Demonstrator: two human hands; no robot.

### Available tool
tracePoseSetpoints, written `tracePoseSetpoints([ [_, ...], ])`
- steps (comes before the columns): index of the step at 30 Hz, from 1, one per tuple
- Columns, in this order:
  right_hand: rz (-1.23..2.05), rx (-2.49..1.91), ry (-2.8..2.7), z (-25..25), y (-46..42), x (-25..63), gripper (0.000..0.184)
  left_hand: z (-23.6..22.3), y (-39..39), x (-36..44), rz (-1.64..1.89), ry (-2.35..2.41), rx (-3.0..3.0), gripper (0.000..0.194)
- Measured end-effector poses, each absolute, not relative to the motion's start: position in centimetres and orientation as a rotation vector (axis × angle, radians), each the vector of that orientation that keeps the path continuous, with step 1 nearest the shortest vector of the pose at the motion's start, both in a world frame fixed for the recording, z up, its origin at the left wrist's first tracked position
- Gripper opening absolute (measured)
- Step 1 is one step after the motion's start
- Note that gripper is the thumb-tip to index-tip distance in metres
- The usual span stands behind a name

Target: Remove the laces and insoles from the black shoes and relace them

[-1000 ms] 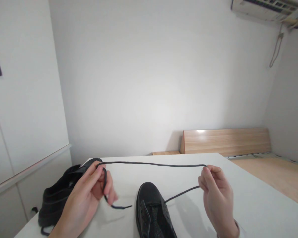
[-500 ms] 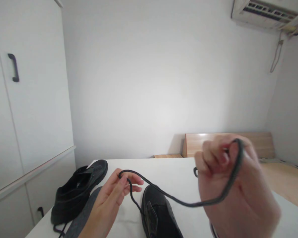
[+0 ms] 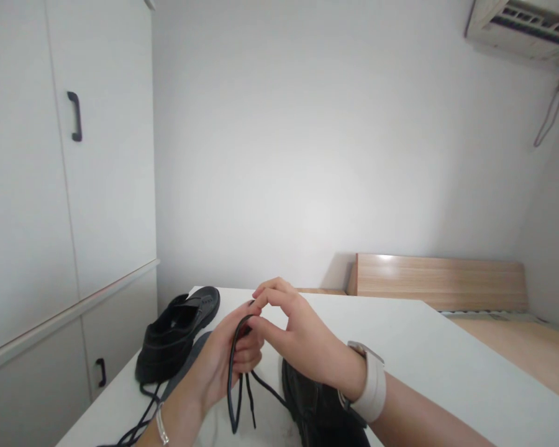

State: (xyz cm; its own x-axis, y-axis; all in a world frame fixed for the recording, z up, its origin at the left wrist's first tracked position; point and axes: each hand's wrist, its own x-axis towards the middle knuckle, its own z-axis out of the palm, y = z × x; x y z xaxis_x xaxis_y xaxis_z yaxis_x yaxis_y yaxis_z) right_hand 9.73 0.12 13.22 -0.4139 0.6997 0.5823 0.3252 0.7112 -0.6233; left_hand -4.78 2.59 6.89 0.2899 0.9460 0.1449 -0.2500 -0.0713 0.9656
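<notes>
A black shoelace [image 3: 231, 385] hangs in a loop from my left hand [image 3: 226, 351], whose fingers are curled round it. My right hand [image 3: 298, 329] meets the left at the fingertips, thumb and fingers pinching the lace there; the exact contact is partly hidden. From the hands, one strand runs down to a black shoe [image 3: 314, 400] on the white table, and a loose lace tip dangles beside the loop. My right forearm and its white-strapped watch [image 3: 372, 385] cover part of this shoe.
Another black shoe [image 3: 168, 341] stands at the table's left edge, with loose laces [image 3: 142, 422] near it. A grey flat piece [image 3: 186, 366], perhaps an insole, lies beside it, partly behind my left arm. White cabinets [image 3: 116, 186] rise at left; a wooden headboard [image 3: 440, 279] is behind the table.
My right hand has come from the far right and close to the camera over to my left hand. The lace, stretched between the hands before, now hangs gathered in a loop. The view has shifted slightly.
</notes>
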Motion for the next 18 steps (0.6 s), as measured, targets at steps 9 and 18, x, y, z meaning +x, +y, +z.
tracePoseSetpoints([
  [9, 0.491, -1.216, -2.272, 9.9, -2.2, 16.4, 0.013, 6.9, 4.1, -7.9, 1.219, 1.499, 1.926, 0.024],
  [18, 0.699, -1.285, -2.599, 9.9, -6.2, 17.5, 0.031, 4.4, 3.7, -8.4, 0.614, 1.866, 2.388, 0.013],
])
